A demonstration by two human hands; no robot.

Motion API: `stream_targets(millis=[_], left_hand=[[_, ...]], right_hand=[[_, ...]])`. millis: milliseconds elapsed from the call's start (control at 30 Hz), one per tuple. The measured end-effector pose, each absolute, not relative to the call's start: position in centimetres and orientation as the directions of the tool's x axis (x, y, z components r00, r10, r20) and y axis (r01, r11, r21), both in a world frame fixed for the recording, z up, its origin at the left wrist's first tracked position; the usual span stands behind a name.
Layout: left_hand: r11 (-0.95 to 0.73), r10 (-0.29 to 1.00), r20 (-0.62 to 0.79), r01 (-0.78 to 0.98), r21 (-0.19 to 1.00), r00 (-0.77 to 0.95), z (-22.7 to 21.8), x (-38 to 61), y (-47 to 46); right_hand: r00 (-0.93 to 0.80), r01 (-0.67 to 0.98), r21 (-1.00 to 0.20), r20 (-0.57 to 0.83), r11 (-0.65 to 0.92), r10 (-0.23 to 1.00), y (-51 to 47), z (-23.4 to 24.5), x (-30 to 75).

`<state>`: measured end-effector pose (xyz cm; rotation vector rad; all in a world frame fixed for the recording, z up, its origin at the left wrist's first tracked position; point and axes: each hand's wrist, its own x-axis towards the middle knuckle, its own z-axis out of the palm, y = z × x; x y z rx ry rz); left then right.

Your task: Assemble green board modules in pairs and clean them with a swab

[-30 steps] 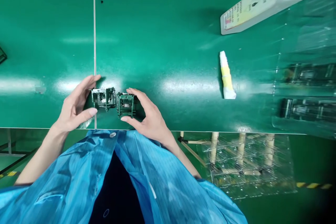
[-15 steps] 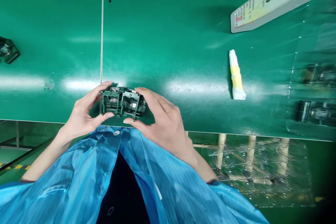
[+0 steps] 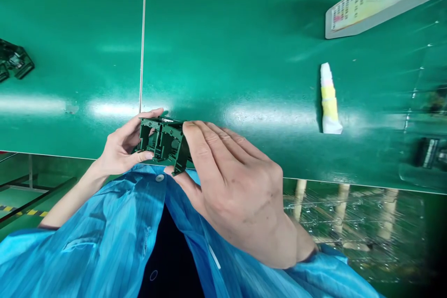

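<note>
- Gripping two dark green parts pressed side by side, left hand and right hand close thumbs and fingers around them.
- A white and yellow tube lies well beyond the right fingertips.

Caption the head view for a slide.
Both hands, left hand and right hand, grip two green modules together above the green bench.

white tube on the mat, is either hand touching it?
No: the white tube lies alone on the mat, while both hands grip the green parts.
</note>
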<state>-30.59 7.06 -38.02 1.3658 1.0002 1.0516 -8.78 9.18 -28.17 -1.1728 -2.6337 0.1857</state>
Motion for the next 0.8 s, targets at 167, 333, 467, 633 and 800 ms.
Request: stream_targets(millis=[167,333,467,633,800], left_hand=[[-0.066,0.968,0.057,0.03,0.997,0.245,-38.2,-30.5,7.1],[-0.069,0.97,0.048,0.081,0.994,0.238,-38.3,-30.3,7.1],[-0.069,0.97,0.048,0.08,0.994,0.239,-38.5,-30.3,7.0],[-0.118,0.963,0.075,0.154,0.981,0.257,-38.2,-30.4,7.0],[-0.417,0.899,0.3,0.422,0.805,0.318,-35.9,-31.1,7.5]], right_hand=[[-0.62,0.711,-0.312,0.146,0.63,0.771,9.2,-28.2,-9.1],[-0.59,0.691,-0.442,0.115,0.573,0.8,9.1,-28.6,-9.0],[-0.599,0.697,-0.408,0.12,0.59,0.791,9.0,-28.6,-8.8],[-0.578,0.684,-0.454,0.14,0.571,0.804,8.9,-29.3,-8.3],[-0.478,0.588,-0.675,0.155,0.446,0.865,9.0,-32.2,-7.5]])
